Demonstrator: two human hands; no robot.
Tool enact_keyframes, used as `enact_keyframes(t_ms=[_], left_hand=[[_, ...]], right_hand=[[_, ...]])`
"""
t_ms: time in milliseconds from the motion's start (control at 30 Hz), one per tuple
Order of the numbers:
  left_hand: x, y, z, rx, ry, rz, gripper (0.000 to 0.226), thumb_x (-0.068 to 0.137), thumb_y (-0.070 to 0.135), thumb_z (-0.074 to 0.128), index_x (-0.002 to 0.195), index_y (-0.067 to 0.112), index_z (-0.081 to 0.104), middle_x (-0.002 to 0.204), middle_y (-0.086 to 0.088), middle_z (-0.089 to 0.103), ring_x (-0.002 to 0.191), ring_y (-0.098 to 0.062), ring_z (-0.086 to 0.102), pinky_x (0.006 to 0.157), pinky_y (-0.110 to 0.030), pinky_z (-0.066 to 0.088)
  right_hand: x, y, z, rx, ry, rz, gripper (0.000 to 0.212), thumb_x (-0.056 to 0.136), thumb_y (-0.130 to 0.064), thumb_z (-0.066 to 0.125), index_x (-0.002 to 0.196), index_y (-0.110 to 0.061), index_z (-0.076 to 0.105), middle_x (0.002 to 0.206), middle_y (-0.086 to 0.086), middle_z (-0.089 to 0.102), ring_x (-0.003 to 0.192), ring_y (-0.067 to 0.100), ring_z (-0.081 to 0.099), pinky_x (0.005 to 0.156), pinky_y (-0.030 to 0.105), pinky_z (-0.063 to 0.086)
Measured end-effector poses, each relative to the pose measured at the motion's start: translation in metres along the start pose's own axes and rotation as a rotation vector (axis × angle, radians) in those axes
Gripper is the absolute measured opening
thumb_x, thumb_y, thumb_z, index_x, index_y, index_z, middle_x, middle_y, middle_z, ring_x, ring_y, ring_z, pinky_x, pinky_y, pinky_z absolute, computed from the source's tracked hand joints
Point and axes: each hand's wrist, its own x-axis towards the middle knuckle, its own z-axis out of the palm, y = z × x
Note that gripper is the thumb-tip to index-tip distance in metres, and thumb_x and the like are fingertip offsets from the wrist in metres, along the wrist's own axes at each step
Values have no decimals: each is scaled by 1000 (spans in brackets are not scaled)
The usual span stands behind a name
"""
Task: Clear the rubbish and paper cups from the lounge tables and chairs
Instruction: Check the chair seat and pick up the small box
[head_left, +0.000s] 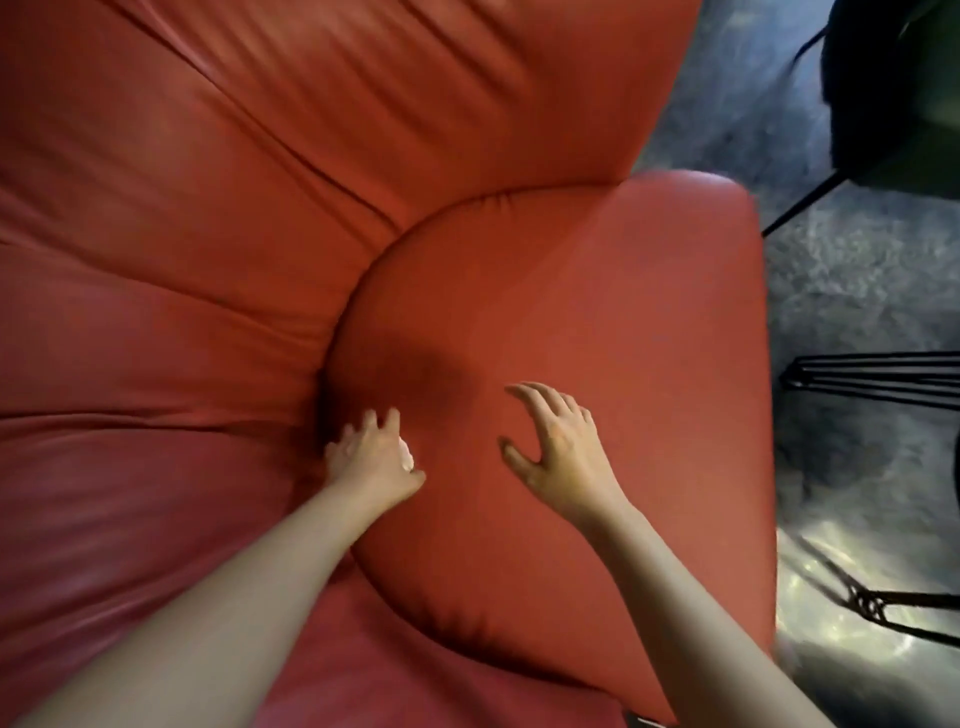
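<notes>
Red leather armchair (597, 312) fills the view (black wire legs (883, 376) beside it).

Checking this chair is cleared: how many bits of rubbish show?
1: a small white scrap at the left hand, over the seat, too blurred to identify. More may hide in the crease.

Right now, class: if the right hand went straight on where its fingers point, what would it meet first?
Probably the red seat cushion, which the right hand reaches over; depth is unclear.
</notes>
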Motion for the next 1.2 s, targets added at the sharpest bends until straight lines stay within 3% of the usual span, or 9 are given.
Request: enact_keyframes(t_ms=[100, 167, 333, 400, 500, 733, 900, 1067, 1200], left_hand=[[12, 0, 27, -89, -60, -37, 56, 75, 22, 64, 122, 17, 34, 123, -11, 38, 108, -34, 51, 83, -40, 44], [16, 0, 37, -173, -5, -29, 45, 80, 11, 59, 119, 12, 37, 119, -16, 40, 99, -39, 55, 78, -42, 45], [24, 12, 25, -329, 105, 72, 22, 88, 12, 47, 110, 7, 46, 107, -21, 56, 93, -41, 58, 76, -43, 46], [18, 28, 5, -454, 100, 129, 19, 86, 9, 42, 103, 13, 49, 90, -17, 64, 74, -36, 65, 62, -40, 54], [1, 57, -29, -614, 91, 241, 26, 82, 1, 36, 89, 22, 51, 69, -9, 61, 49, -24, 63, 35, -30, 48], [-82, 159, -119, -561, 108, 693, 27, 79, 2, 40, 81, 24, 56, 68, -12, 60, 46, -22, 63, 39, -41, 52], [-177, 235, -156, -501, 160, 946, 20, 77, 5, 45, 78, 22, 55, 62, -9, 60, 43, -21, 62, 36, -45, 49], [-296, 312, -150, -429, 152, 1147, 20, 80, 6, 47, 89, 22, 54, 66, -6, 57, 50, -28, 63, 42, -38, 52], [-396, 375, -122, -413, 84, 1279, 13, 75, 28, 53, 88, 25, 53, 75, -5, 59, 55, -21, 61, 43, -29, 47]], right_hand=[[-3, 17, 25, 23, -14, 56, 53, 83, -30, 59, 132, -18, 43, 136, 1, 45, 125, 21, 39, 97, 32, 28], [-5, 23, 34, 40, -26, 76, 54, 81, -27, 59, 132, -18, 43, 136, 1, 45, 124, 22, 39, 97, 31, 27], [-14, 26, 29, 64, 1, 82, 53, 80, -25, 60, 130, -16, 44, 133, 1, 46, 121, 22, 41, 94, 29, 27], [-21, 26, 14, 53, 37, 96, 52, 81, -25, 60, 130, -15, 45, 132, 2, 47, 120, 22, 42, 94, 30, 28], [-36, 26, -22, 47, 145, 129, 48, 82, -25, 60, 127, -14, 47, 128, 3, 50, 115, 22, 45, 91, 29, 29], [-104, 28, -143, 53, 537, 235, 32, 83, -16, 60, 113, -5, 57, 108, 10, 61, 94, 28, 57, 83, 43, 46], [-188, 32, -211, 24, 761, 312, 31, 83, -19, 58, 110, -6, 59, 101, 8, 64, 87, 25, 59, 78, 40, 49], [-316, 50, -268, 0, 936, 403, 31, 85, -18, 60, 115, -8, 57, 105, 8, 63, 94, 24, 58, 83, 40, 47], [-443, 66, -309, -76, 1059, 484, 31, 86, -18, 59, 114, -8, 56, 103, 9, 62, 93, 24, 57, 77, 34, 44]])
